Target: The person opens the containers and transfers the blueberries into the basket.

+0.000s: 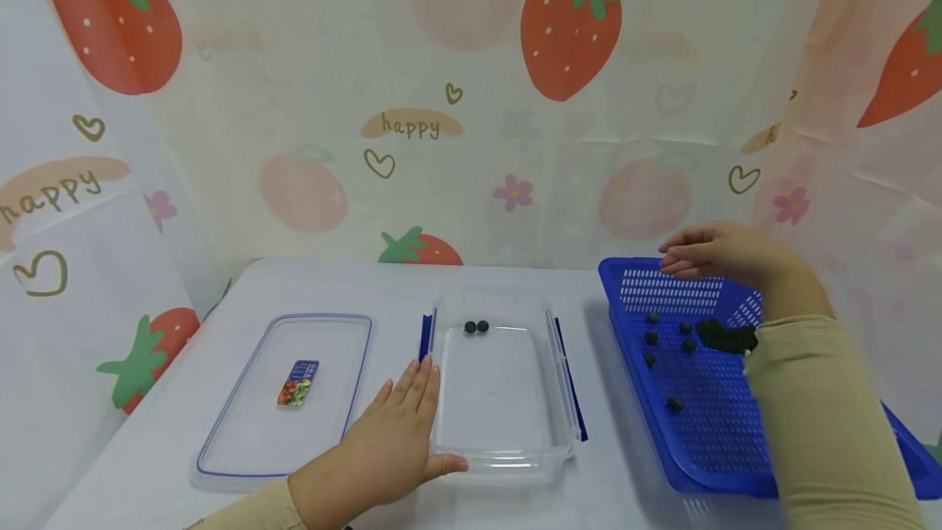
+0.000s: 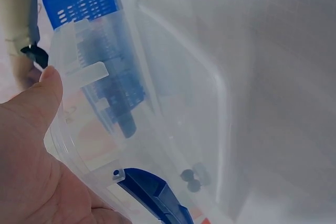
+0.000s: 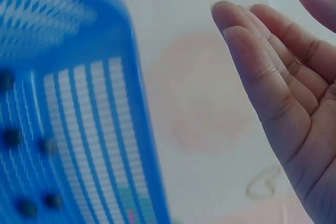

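My left hand [image 1: 393, 436] lies along the left wall of a clear plastic container [image 1: 489, 460], its fingers straight and its thumb at the near rim. The thumb [image 2: 50, 85] touches the rim in the left wrist view. Two small dark balls [image 1: 476, 327] sit side by side at the container's far end. Above the far right part of a blue perforated basket [image 1: 688, 477], my right hand [image 1: 724, 256] hovers with slightly bent fingers and nothing in them. Several similar dark balls [image 1: 651, 338] lie in the basket, and the right forearm hides part of its inside.
A clear lid [image 1: 243, 440] with a blue seal and a printed label [image 1: 298, 383] lies left of the container. Blue side clips [image 1: 571, 383] hang open along the container's long sides. Behind the white table [image 1: 537, 505] hangs a strawberry-patterned cloth [image 1: 331, 47].
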A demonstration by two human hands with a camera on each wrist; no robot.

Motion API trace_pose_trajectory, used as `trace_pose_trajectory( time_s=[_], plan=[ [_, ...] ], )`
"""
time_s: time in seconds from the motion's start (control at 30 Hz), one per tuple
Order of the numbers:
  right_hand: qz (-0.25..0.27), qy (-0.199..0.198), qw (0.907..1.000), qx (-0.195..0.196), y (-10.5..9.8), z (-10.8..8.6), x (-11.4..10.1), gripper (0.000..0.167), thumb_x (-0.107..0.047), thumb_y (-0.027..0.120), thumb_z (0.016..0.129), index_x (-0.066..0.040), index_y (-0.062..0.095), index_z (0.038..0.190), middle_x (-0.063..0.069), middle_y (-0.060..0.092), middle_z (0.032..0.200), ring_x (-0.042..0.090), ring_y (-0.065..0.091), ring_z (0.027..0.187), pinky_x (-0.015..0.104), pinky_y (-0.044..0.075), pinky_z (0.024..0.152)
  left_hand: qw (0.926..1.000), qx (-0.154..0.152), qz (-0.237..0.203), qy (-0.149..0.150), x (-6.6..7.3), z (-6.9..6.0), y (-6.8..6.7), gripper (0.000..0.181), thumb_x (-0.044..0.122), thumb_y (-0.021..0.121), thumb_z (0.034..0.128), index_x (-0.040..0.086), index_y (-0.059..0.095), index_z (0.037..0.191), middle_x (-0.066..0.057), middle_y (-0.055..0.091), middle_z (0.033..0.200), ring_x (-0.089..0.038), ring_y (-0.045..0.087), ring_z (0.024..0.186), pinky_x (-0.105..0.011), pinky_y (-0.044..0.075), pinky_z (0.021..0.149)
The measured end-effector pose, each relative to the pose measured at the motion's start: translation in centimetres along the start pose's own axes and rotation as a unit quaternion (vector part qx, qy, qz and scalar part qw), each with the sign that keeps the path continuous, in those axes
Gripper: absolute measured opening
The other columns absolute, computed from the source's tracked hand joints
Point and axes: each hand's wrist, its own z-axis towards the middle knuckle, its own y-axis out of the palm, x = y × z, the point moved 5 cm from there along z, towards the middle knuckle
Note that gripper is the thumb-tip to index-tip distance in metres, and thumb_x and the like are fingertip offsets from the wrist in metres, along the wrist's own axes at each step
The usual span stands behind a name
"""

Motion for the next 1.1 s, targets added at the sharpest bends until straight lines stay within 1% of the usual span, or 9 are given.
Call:
trace_pose_trajectory(
  time_s=[0.1, 0.23, 0.37, 0.47, 0.53, 0.7, 0.83, 0.97, 1.1],
  plan=[
    [0.007, -0.008, 0.9999, -0.010, 1.8, 1.7, -1.1, 0.037, -0.010, 0.044, 0.097, 0.015, 0.037, 0.124, 0.010, 0.062, 0.105, 0.019, 0.062, 0.099, 0.030, 0.049, 0.085, 1.0000, 0.001, -0.002, 0.000, 0.0, 0.0, 0.0, 0.101, 0.069, 0.044, 0.0793, -0.006, 0.019, 0.142, -0.021, 0.015, 0.149, -0.033, 0.009, 0.138, -0.053, 0.021, 0.106],
    [0.002, -0.016, 0.9997, -0.017, 4.5, 4.1, -2.2, 0.034, -0.009, 0.046, 0.096, 0.014, 0.042, 0.121, 0.014, 0.062, 0.105, 0.023, 0.062, 0.099, 0.035, 0.048, 0.086, 1.0000, 0.001, -0.003, 0.000, -0.1, -0.1, -0.1, 0.102, 0.070, 0.043, 0.0790, -0.006, 0.019, 0.143, -0.021, 0.015, 0.149, -0.033, 0.009, 0.138, -0.053, 0.020, 0.106],
    [-0.022, -0.011, 0.9996, -0.017, 7.3, 6.4, -3.0, 0.031, -0.013, 0.049, 0.095, 0.009, 0.050, 0.117, 0.017, 0.061, 0.106, 0.024, 0.062, 0.098, 0.037, 0.048, 0.086, 1.0000, -0.008, -0.004, 0.000, -0.2, -0.1, 0.0, 0.103, 0.072, 0.041, 0.0788, -0.005, 0.017, 0.143, -0.021, 0.014, 0.150, -0.032, 0.008, 0.138, -0.053, 0.020, 0.106],
    [-0.030, -0.004, 0.9993, -0.020, 9.4, 7.9, -3.5, 0.030, -0.015, 0.053, 0.093, 0.006, 0.054, 0.114, 0.018, 0.062, 0.105, 0.025, 0.063, 0.096, 0.036, 0.050, 0.083, 0.9999, -0.011, -0.005, 0.001, -0.2, -0.1, 0.0, 0.103, 0.072, 0.040, 0.0792, -0.005, 0.016, 0.143, -0.020, 0.013, 0.150, -0.032, 0.007, 0.138, -0.053, 0.020, 0.106],
    [-0.027, 0.004, 0.9993, -0.025, 10.7, 8.8, -3.7, 0.029, -0.015, 0.055, 0.092, 0.005, 0.056, 0.112, 0.020, 0.062, 0.105, 0.027, 0.063, 0.095, 0.037, 0.049, 0.084, 0.9999, -0.009, -0.005, 0.003, -0.2, -0.1, 0.1, 0.102, 0.071, 0.041, 0.0796, -0.005, 0.016, 0.143, -0.021, 0.012, 0.150, -0.032, 0.007, 0.138, -0.052, 0.020, 0.106],
    [-0.019, 0.024, 0.9986, -0.042, 13.6, 11.1, -3.7, 0.027, -0.016, 0.058, 0.090, 0.004, 0.059, 0.109, 0.020, 0.063, 0.102, 0.030, 0.063, 0.095, 0.041, 0.047, 0.086, 0.9999, -0.008, -0.008, 0.006, -0.2, 0.0, 0.1, 0.102, 0.071, 0.041, 0.0796, -0.005, 0.016, 0.143, -0.021, 0.012, 0.150, -0.033, 0.008, 0.138, -0.053, 0.021, 0.105],
    [-0.024, 0.036, 0.9983, -0.040, 15.9, 12.6, -3.5, 0.024, -0.016, 0.060, 0.089, 0.002, 0.062, 0.104, 0.019, 0.064, 0.100, 0.032, 0.063, 0.094, 0.042, 0.047, 0.087, 0.9998, -0.019, -0.004, 0.001, -0.2, 0.0, 0.1, 0.103, 0.073, 0.039, 0.0786, -0.004, 0.016, 0.144, -0.020, 0.011, 0.150, -0.031, 0.007, 0.139, -0.052, 0.020, 0.106],
    [-0.022, 0.056, 0.9975, -0.039, 18.3, 14.0, -3.2, 0.022, -0.016, 0.061, 0.088, 0.001, 0.063, 0.101, 0.019, 0.065, 0.098, 0.031, 0.064, 0.092, 0.041, 0.047, 0.087, 0.9997, -0.025, -0.006, -0.003, -0.2, 0.0, 0.0, 0.104, 0.073, 0.039, 0.0781, -0.004, 0.016, 0.144, -0.019, 0.011, 0.150, -0.031, 0.007, 0.139, -0.052, 0.020, 0.106],
    [-0.010, 0.081, 0.9960, -0.037, 20.3, 15.1, -2.7, 0.022, -0.012, 0.062, 0.087, 0.005, 0.062, 0.101, 0.019, 0.065, 0.095, 0.031, 0.064, 0.091, 0.038, 0.050, 0.082, 0.9998, -0.022, -0.005, -0.001, 0.0, -0.1, -0.2, 0.103, 0.072, 0.041, 0.0785, -0.004, 0.017, 0.144, -0.020, 0.012, 0.150, -0.031, 0.008, 0.139, -0.052, 0.021, 0.105]
  ],
)
